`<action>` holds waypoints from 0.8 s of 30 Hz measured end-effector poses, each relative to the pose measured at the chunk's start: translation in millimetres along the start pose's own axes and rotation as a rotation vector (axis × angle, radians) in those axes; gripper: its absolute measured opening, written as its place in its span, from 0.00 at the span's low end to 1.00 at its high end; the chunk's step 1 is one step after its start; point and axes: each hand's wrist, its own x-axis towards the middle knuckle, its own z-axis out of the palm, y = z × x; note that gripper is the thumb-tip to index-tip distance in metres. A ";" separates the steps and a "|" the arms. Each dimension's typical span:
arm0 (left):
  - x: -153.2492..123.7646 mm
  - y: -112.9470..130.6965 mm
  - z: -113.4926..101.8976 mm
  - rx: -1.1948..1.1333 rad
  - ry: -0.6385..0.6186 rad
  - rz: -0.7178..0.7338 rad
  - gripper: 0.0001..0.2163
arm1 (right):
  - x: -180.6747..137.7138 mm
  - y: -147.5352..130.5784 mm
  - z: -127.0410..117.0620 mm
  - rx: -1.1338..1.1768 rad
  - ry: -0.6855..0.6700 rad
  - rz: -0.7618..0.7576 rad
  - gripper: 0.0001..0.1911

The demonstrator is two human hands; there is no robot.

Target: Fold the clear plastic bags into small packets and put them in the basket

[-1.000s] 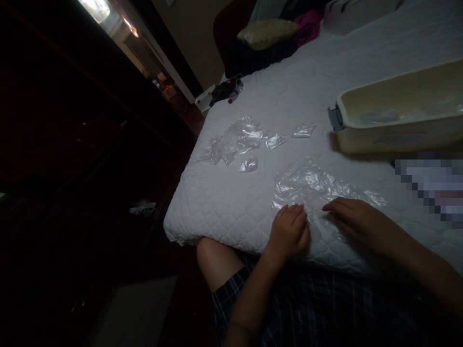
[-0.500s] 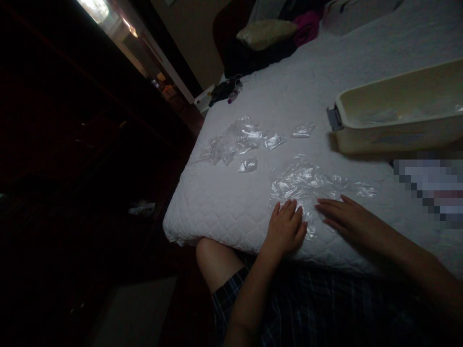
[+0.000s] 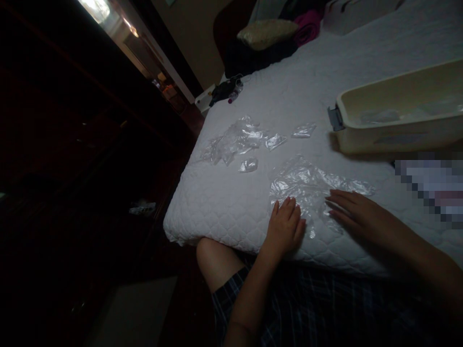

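Observation:
A crumpled clear plastic bag lies spread on the white quilted bed in front of me. My left hand rests flat on its near left edge, fingers stretched out. Over the right side of the bag lies my right hand, fingers extended and pointing left. Farther off is a loose pile of clear plastic. Small folded plastic bags lie around that pile: one nearer me, one just right of it and one farther right.
A cream plastic bin with a grey latch stands on the bed at right, plastic inside. Beside it is a pixelated patch. A pillow, a magenta roll of cloth and a pale box sit at the far side. Dark furniture stands left.
My right hand has slid slightly right across the plastic bag, and the bag's right part now looks flatter and more spread. The left hand has barely moved.

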 end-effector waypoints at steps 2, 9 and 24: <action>0.2 0.6 -0.1 -0.008 -0.003 0.003 0.17 | -2.7 3.8 3.5 -0.028 -0.018 0.025 0.20; 1.5 -1.9 -6.3 -0.019 0.041 0.029 0.16 | -1.2 9.4 2.2 -0.005 -0.019 0.032 0.20; -1.8 -62.1 -8.0 -0.105 0.132 -0.006 0.15 | 0.9 26.2 21.0 0.094 0.228 0.180 0.21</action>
